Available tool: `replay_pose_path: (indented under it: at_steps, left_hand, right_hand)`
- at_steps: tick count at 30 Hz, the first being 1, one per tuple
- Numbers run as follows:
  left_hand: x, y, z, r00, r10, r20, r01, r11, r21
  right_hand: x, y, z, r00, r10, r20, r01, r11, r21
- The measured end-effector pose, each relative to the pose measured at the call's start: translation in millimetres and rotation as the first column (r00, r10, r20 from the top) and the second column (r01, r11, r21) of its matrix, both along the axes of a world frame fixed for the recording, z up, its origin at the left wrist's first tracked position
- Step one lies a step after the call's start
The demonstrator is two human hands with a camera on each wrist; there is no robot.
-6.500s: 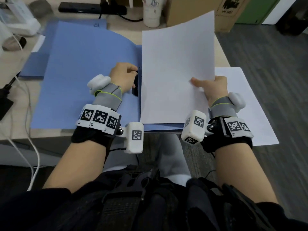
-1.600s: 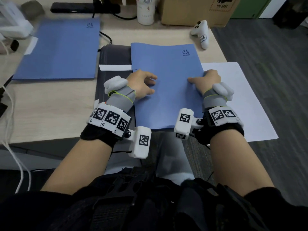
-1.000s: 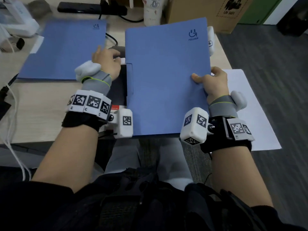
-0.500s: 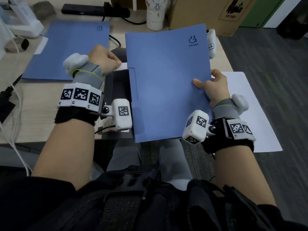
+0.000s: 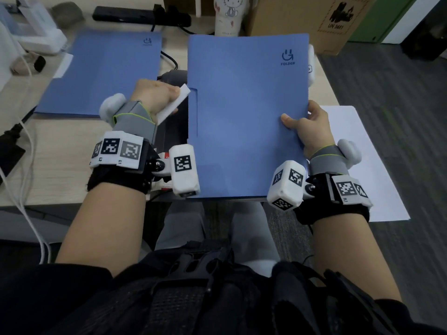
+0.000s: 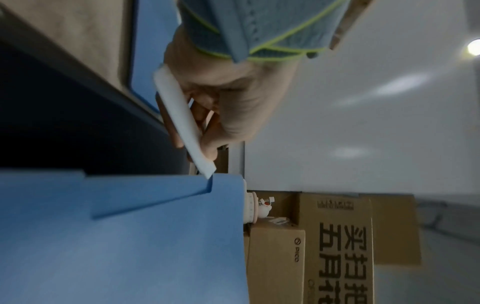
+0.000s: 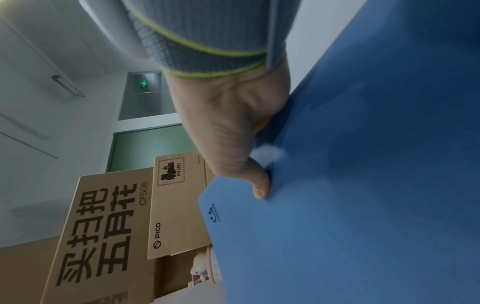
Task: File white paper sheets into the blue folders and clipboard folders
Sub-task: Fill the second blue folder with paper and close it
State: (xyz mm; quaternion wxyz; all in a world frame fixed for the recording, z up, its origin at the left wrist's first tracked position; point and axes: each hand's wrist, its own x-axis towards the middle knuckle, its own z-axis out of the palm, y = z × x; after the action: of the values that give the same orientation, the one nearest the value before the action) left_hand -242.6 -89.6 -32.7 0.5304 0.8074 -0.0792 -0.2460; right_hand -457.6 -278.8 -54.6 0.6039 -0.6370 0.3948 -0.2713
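Note:
My right hand (image 5: 298,122) grips the right edge of a closed blue folder (image 5: 242,117) and holds it tilted up above the desk, thumb on the cover. The wrist view shows the same grip, right hand (image 7: 249,164) on the blue folder (image 7: 363,195). My left hand (image 5: 167,95) pinches a narrow white strip (image 5: 173,103) just left of the folder, above a dark clipboard folder (image 5: 175,131). Close up, the left hand (image 6: 207,127) holds the strip (image 6: 182,123) slanted. A second blue folder (image 5: 104,73) lies closed at the back left. White sheets (image 5: 358,153) lie at the right.
A cartoon cup (image 5: 228,15) and a cardboard box (image 5: 314,20) stand behind the lifted folder. A white controller (image 5: 311,66) peeks out at its right edge. A black power strip (image 5: 135,16) lies at the back; cables (image 5: 26,141) hang at the left.
The sheet went into the folder and the cover was closed. My right hand lifted the folder off the dark one. My left hand picked the white strip up from the dark folder.

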Motion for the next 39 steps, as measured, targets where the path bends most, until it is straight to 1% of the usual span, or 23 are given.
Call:
replay_pose_path:
  at_steps: [3,5,8,11,19,29,33,37,39]
  left_hand:
    - [-2,1,-6,0.983,-0.012,-0.184,-0.026,0.979,-0.202]
    - [-2,1,-10,0.973,-0.039,-0.226,-0.021,0.966,-0.258]
    - [-3,-1,-15,0.972,-0.076,-0.222,0.010,0.960,-0.281]
    - [-6,-3,-19,0.971,-0.081,-0.224,0.009,0.952,-0.305]
    - [-17,-9,-26,0.981,0.059,-0.187,-0.122,0.930,-0.347]
    - [-19,-14,-25,0.972,0.101,-0.210,-0.187,0.877,-0.442]
    - [-18,-18,-24,0.976,0.150,-0.159,-0.203,0.890,-0.408]
    - [-9,-15,-24,0.972,0.184,-0.148,-0.230,0.879,-0.417]
    - [-7,-12,-24,0.972,0.198,-0.126,-0.233,0.885,-0.403]
  right_hand:
    - [2,3,-2,1.000,-0.005,0.027,0.004,1.000,0.025]
    - [3,5,-2,0.999,-0.005,0.038,0.004,1.000,0.028]
    - [6,7,-2,0.999,-0.003,0.051,0.001,0.999,0.032]
    - [7,8,-2,0.998,-0.007,0.057,0.005,0.999,0.034]
    - [9,12,-3,0.996,0.000,0.093,-0.004,0.999,0.043]
    - [13,11,-3,0.992,-0.007,0.127,0.002,0.999,0.036]
    - [18,14,-3,0.990,0.001,0.142,-0.007,0.999,0.037]
    - [26,19,0,0.988,0.013,0.154,-0.017,1.000,0.023]
    - [32,21,2,0.987,0.018,0.159,-0.020,1.000,0.012]
